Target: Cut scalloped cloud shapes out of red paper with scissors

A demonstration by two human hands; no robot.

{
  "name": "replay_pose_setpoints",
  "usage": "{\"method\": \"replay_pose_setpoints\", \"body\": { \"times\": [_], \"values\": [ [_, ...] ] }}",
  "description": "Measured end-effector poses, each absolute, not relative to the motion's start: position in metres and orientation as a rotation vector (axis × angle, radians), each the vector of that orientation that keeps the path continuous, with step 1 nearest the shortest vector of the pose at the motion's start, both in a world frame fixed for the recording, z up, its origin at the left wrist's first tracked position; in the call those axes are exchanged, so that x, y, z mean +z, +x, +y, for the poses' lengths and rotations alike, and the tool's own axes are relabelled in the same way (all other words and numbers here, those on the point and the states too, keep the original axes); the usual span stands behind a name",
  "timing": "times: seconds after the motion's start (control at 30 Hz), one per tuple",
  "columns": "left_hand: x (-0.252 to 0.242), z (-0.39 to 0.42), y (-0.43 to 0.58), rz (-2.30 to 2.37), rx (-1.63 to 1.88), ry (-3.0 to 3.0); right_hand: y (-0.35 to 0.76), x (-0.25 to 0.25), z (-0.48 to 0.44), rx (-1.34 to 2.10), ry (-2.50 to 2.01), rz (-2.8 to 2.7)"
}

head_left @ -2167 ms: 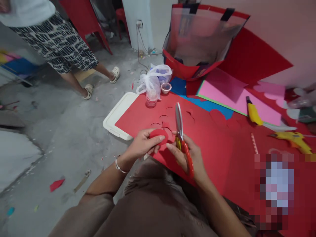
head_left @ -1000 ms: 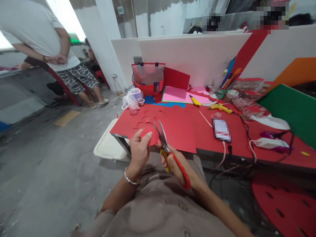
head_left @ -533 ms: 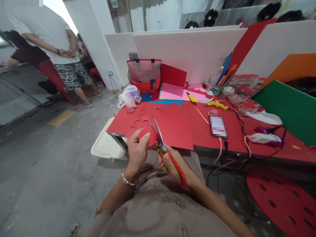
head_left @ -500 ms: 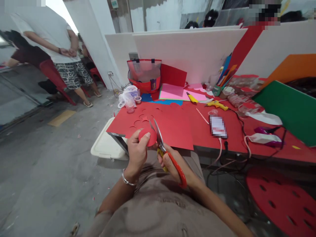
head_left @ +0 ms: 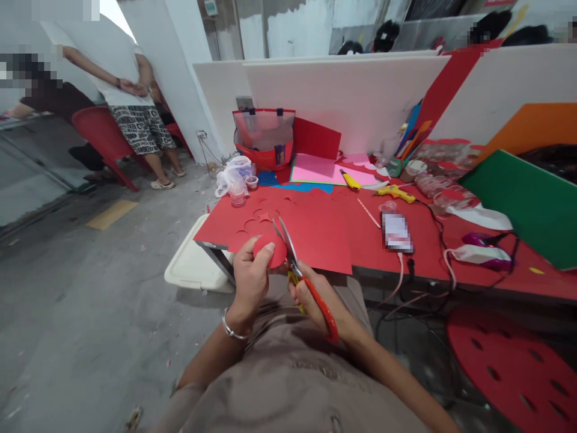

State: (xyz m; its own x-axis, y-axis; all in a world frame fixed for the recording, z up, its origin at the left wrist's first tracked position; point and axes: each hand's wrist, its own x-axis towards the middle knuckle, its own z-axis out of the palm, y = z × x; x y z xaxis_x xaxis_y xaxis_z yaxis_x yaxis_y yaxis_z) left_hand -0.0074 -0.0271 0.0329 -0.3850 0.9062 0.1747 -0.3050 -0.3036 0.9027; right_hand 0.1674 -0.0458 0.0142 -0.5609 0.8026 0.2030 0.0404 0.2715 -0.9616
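Flat round red papery disc, pinched in the left hand, seemingly for steadiness beside parted-bladed, orange-and-yellow-handled metal scissors gripped in the right hand.

The scissors have shiny metal blades and glossy plastic handles; the disc looks like matt paper. The bracelet is polished metal, the white lid smooth plastic, the floor dull concrete.
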Motion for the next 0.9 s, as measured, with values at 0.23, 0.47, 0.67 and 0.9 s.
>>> {"method": "replay_pose_setpoints", "body": {
  "times": [0.23,0.47,0.67,0.9],
  "values": [
    [0.0378,-0.0267,-0.005,1.032,1.822,0.866,0.1682,0.0148,-0.0469,1.396,-0.758,-1.826],
    [0.0406,-0.0293,-0.0043,1.029,1.803,0.816,0.1673,0.0141,-0.046,1.355,-0.77,-1.844],
    [0.0331,-0.0259,-0.0061,1.038,1.822,0.866,0.165,0.0155,-0.0471,1.327,-0.786,-1.835],
    [0.0424,-0.0293,-0.0034,1.002,1.755,0.806,0.1695,0.0113,-0.0475,1.4,-0.791,-1.768]
  ]
}}
